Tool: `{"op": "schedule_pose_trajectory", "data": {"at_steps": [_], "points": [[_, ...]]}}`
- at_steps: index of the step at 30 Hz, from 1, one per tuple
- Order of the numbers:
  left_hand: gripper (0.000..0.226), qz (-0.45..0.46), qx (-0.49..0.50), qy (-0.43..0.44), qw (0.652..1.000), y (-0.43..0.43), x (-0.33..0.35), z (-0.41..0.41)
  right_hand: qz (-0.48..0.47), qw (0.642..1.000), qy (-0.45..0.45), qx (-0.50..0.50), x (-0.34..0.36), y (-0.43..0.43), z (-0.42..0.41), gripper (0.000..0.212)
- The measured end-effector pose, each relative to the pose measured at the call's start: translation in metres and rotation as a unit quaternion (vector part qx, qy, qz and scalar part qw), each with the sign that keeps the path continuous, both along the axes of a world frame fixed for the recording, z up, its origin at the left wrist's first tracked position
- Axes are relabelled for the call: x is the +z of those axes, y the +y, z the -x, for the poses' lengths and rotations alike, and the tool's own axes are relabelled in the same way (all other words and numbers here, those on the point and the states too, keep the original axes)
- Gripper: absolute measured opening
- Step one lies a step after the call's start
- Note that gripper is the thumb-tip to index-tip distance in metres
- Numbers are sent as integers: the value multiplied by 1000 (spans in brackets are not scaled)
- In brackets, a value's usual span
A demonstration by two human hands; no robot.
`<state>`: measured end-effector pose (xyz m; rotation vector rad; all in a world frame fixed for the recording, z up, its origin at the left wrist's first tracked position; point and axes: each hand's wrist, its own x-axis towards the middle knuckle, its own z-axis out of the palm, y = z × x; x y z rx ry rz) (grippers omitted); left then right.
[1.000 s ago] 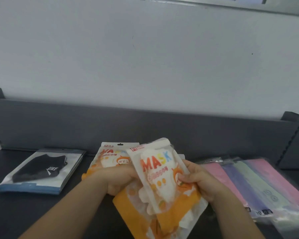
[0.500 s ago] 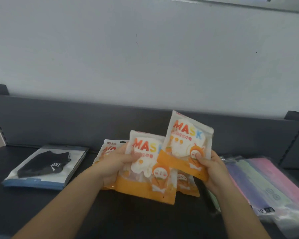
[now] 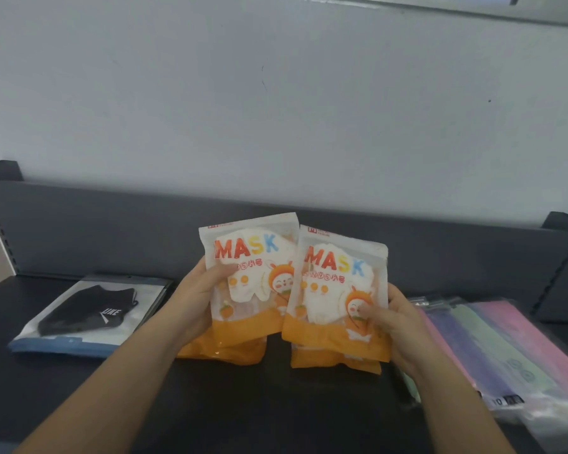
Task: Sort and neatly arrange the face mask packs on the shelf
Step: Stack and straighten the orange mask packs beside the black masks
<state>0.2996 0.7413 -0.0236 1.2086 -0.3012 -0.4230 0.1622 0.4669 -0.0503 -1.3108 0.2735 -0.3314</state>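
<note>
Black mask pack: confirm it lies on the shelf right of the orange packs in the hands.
Wrong side. In the head view the black mask pack lies on the shelf left of the orange packs held by the left hand and right hand.

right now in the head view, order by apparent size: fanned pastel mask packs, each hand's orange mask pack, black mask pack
1. fanned pastel mask packs
2. left-hand orange MASK pack and right-hand orange MASK pack: alike, held nearer the camera
3. black mask pack
</note>
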Motion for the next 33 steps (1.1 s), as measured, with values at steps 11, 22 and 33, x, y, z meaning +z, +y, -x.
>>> {"op": "schedule_pose_trajectory", "data": {"at_steps": [11, 22, 33], "points": [[27, -46, 15, 21, 999, 31, -1, -5, 39, 994, -17, -103, 8, 21, -7, 38], [21, -162, 68, 45, 983, 55, 4, -40, 37, 993, 60, -97, 5, 101, -70, 45], [42, -300, 45, 79, 949, 45, -20, -71, 159, 965, 196, -75, 5, 138, -123, 54]]}}
